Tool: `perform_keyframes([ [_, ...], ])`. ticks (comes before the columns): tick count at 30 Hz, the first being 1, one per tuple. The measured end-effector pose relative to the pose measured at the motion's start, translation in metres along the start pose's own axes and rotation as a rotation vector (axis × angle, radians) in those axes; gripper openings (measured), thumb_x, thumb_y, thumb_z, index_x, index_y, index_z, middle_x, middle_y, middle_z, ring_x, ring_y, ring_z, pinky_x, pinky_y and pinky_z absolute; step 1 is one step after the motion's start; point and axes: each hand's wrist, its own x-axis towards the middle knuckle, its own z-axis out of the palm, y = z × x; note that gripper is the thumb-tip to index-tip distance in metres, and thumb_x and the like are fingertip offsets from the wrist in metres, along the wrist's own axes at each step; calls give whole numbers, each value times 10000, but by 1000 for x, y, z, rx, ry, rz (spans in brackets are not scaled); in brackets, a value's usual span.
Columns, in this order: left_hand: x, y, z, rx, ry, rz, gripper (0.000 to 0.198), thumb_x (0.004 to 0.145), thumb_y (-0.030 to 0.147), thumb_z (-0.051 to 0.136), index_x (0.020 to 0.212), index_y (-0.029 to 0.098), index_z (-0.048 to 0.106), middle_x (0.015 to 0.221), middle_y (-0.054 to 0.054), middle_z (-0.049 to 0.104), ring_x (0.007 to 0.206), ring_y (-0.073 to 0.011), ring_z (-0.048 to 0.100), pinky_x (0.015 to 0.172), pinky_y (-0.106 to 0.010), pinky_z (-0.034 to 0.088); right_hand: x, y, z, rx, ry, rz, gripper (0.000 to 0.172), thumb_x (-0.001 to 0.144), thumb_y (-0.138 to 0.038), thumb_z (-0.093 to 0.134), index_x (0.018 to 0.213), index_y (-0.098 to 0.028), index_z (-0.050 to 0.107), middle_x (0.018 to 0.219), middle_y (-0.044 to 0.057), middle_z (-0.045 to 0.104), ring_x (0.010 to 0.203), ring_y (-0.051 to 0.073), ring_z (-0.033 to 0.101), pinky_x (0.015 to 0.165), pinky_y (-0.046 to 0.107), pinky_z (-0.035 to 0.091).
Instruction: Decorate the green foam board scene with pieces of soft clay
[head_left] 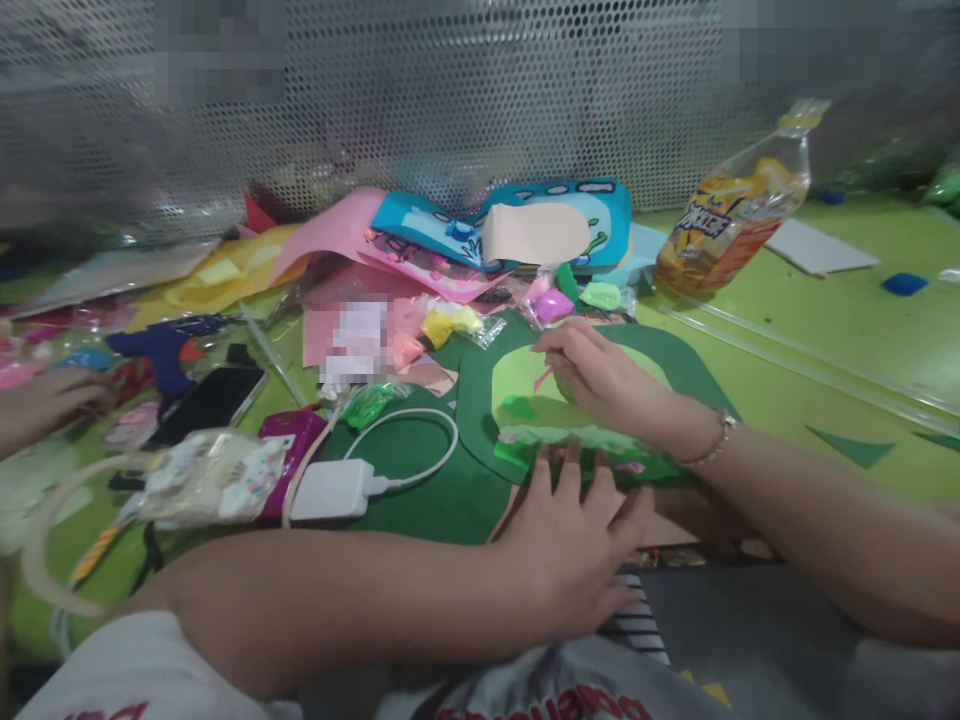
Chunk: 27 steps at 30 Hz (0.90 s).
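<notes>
A dark green paper piece (476, 385) with rounded corners lies before me, framing a light green panel (517, 370). Soft clay in pale and bright green (514, 453) runs along the panel's lower edge, dotted with small pink bits. Over the panel my right hand (607, 385) is closed in a pinch on a thin pink strip (543, 378), whose exact kind I cannot make out. My left hand (562, 540) lies with fingers spread, its fingertips on the paper's lower edge by the clay. It holds nothing.
Clay packets (450, 322) and coloured sheets (330, 235) crowd the back, beside a drink bottle (739, 215). At left lie a phone (214, 405), a white charger with cable (334, 488) and a blue glue gun (169, 350). Another person's hand (56, 400) reaches in there.
</notes>
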Motion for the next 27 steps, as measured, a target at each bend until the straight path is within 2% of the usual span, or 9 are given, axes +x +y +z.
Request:
perform_keyframes([
  [3, 1, -2, 0, -81, -22, -45, 869, 755, 715, 359, 1412, 168, 199, 1409, -253, 283, 1296, -467, 236, 985, -610, 213, -2, -1, -3, 12, 6, -28, 205, 893, -95, 345, 1037, -193, 452, 891, 65, 533, 798, 159, 529, 712, 311, 473],
  [6, 1, -3, 1, -112, -13, -59, 877, 756, 737, 303, 1413, 165, 196, 1420, -262, 257, 1319, -467, 178, 1006, -608, 164, -3, -1, -4, 42, 47, -24, 202, 867, -80, 387, 1006, -199, 473, 905, 65, 565, 833, 162, 556, 727, 312, 489],
  [10, 1, -4, 2, -118, -7, -56, 862, 767, 719, 314, 1414, 162, 196, 1416, -274, 254, 1317, -463, 184, 1006, -611, 144, -4, 1, -1, 190, 86, 130, 216, 802, -77, 475, 970, -211, 445, 931, 53, 598, 842, 161, 591, 711, 299, 499],
  [12, 1, -4, 2, -114, -9, -53, 843, 773, 699, 340, 1412, 166, 204, 1418, -271, 254, 1314, -458, 198, 1003, -608, 151, -5, 1, 1, 279, 105, 222, 186, 792, -147, 555, 876, -216, 405, 884, 35, 615, 788, 155, 597, 671, 288, 487],
  [15, 1, -2, 4, -106, 1, -71, 800, 784, 656, 383, 1407, 180, 222, 1432, -253, 238, 1305, -451, 222, 999, -602, 159, -6, -1, 2, 409, 82, 291, 314, 786, -348, 622, 759, -219, 336, 767, 12, 595, 678, 138, 555, 602, 277, 448],
  [18, 2, -2, 5, -100, 17, -73, 772, 785, 643, 396, 1392, 186, 260, 1436, -248, 234, 1308, -451, 215, 1002, -605, 144, -8, -5, 3, 595, 11, 320, 321, 895, -504, 379, 766, -211, 375, 666, -6, 521, 580, 118, 477, 545, 268, 405],
  [20, 2, -2, 5, -99, 20, -62, 758, 786, 646, 390, 1379, 186, 288, 1426, -248, 252, 1311, -457, 204, 1001, -607, 143, -9, -7, 4, 661, -17, 359, 398, 942, -487, 194, 824, -201, 444, 627, -14, 466, 535, 110, 423, 510, 257, 371],
  [23, 2, -2, 4, -92, 25, -59, 754, 784, 640, 399, 1373, 180, 297, 1416, -253, 267, 1304, -466, 213, 997, -607, 148, -7, -10, 4, 579, -82, 372, 361, 952, -405, 239, 879, -189, 519, 678, -3, 462, 582, 108, 419, 532, 245, 360],
  [27, 1, -1, 4, -82, 32, -52, 730, 793, 617, 406, 1363, 172, 311, 1406, -267, 274, 1297, -452, 243, 993, -604, 161, -2, -12, 8, 426, -130, 327, 192, 873, -331, 476, 752, -183, 487, 670, -11, 497, 604, 99, 440, 547, 227, 366],
])
